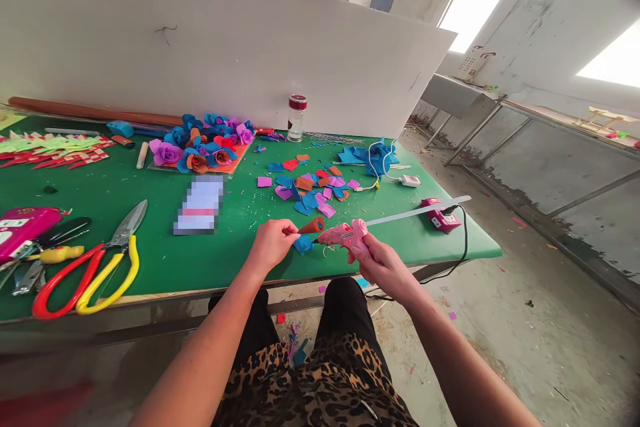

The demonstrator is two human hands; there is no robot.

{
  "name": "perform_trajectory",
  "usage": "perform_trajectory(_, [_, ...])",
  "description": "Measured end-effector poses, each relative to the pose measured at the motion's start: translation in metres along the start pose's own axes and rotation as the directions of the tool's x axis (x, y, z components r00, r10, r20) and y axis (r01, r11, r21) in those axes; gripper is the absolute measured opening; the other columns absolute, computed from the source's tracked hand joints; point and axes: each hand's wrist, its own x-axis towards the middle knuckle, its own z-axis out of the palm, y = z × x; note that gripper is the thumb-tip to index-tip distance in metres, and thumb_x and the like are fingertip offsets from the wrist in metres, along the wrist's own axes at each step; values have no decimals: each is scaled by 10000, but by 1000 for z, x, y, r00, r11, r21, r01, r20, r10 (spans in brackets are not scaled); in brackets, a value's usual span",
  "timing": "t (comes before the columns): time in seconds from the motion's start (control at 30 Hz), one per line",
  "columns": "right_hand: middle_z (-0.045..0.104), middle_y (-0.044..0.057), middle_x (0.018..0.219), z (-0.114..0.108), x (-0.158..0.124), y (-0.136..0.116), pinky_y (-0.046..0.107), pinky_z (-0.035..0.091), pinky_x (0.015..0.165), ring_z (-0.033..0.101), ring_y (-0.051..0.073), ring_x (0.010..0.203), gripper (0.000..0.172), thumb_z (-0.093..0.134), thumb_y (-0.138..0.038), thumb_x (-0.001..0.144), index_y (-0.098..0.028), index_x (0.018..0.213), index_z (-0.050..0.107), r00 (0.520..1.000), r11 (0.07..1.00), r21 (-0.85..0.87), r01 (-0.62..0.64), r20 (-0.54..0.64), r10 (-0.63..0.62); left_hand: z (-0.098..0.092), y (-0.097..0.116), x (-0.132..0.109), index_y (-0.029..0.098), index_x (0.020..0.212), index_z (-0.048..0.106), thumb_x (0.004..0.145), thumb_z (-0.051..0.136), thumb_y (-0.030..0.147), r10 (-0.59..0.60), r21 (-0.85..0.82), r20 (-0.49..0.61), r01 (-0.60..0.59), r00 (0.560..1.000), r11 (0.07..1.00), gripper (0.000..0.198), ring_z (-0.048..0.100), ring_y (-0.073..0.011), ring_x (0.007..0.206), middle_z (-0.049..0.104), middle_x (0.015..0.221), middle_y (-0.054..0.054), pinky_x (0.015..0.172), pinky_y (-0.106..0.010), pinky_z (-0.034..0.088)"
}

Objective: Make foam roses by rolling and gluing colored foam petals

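Glue gun (345,235), one held, felt cone (313,225), one held

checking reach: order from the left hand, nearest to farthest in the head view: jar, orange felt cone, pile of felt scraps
1. orange felt cone, pinched in the left hand
2. pile of felt scraps, just beyond, mid-table
3. jar, farthest back

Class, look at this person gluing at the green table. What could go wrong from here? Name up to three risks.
1. The glue gun in the right hand points its nozzle close to the left hand pinching the roll. Hot glue could burn those fingers.
2. The black cord loops off the table edge near the knees. A snag might drag things off.
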Motion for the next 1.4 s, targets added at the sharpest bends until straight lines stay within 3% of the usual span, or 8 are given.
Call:
perform_trajectory(0.17, [466, -62, 533, -9, 5, 6, 225, 267, 406, 358, 84, 414, 478, 594, -639, 823, -181, 959, 590, 976, 854, 473, -217, 124, 179, -3, -4, 2, 180, 620, 651, 688, 665, 313, -37, -213, 22, 41, 999, 976, 150, 537, -139, 580, 630, 606, 22, 609, -254, 378])
perform_trajectory(0.4, [347, -116, 469, -25, 18, 28, 205, 252, 424, 251, 43, 411, 400, 807, -451, 670, -189, 788, 529, 977, 715, 666, -215, 141, 163, -17, -1, 4, 153, 693, 656, 567, 786, 355, -113, -522, 123, 161, 986, 838, 271, 406, -69, 482, 572, 602, 38, 478, -211, 297])
perform_trajectory(0.53, [399, -88, 526, -33, 29, 40, 224, 326, 463, 351, 64, 448, 366, 764, -460, 676, -183, 737, 532, 979, 763, 615, -200, 90, 184, -24, -4, 5, 152, 737, 616, 544, 847, 371, -130, -697, 259, 278, 957, 661, 373, 189, -7, 378, 422, 527, 100, 400, -207, 103])
perform_trajectory(0.77, [470, -59, 547, -49, 68, 70, 230, 320, 497, 442, 110, 508, 251, 616, -422, 743, -173, 769, 595, 948, 975, 94, -199, -232, 216, -38, 0, 4, 149, 739, 620, 539, 892, 308, -93, -803, 312, 315, 945, 506, 373, 177, 9, 355, 344, 471, 125, 376, -186, 116])
perform_trajectory(1.0, [669, 82, 830, -47, 68, 65, 279, 425, 683, 626, 222, 838, 272, 585, -434, 848, -181, 826, 683, 893, 861, -469, -198, -448, -38, -58, 19, -2, 157, 718, 630, 539, 887, 330, -72, -790, 289, 280, 955, 545, 358, 163, -2, 365, 284, 454, 131, 386, -197, 102])
perform_trajectory(1.1, [688, 95, 932, -30, 58, 34, 306, 452, 749, 620, 226, 890, 361, 566, -512, 865, -181, 880, 709, 889, 946, -317, -71, -450, -84, -63, 27, -6, 147, 717, 644, 538, 881, 358, -65, -734, 274, 252, 960, 631, 364, 197, 1, 379, 401, 508, 96, 397, -205, 118])
perform_trajectory(1.27, [704, 58, 862, 23, 48, -26, 268, 455, 711, 617, 176, 803, 420, 589, -525, 850, -147, 961, 732, 992, 929, 351, 121, -9, -126, -62, 39, -10, 143, 697, 648, 501, 871, 405, -81, -599, 240, 213, 968, 772, 396, 250, -12, 408, 492, 575, 65, 408, -208, 144])
perform_trajectory(1.4, [631, -6, 679, 51, 52, -44, 237, 359, 573, 507, 120, 613, 284, 649, -426, 760, -154, 803, 718, 997, 942, 329, 71, -3, -75, -61, 40, -10, 146, 687, 652, 516, 838, 453, -82, -505, 220, 186, 972, 843, 397, 277, -32, 436, 518, 590, 51, 416, -206, 168])
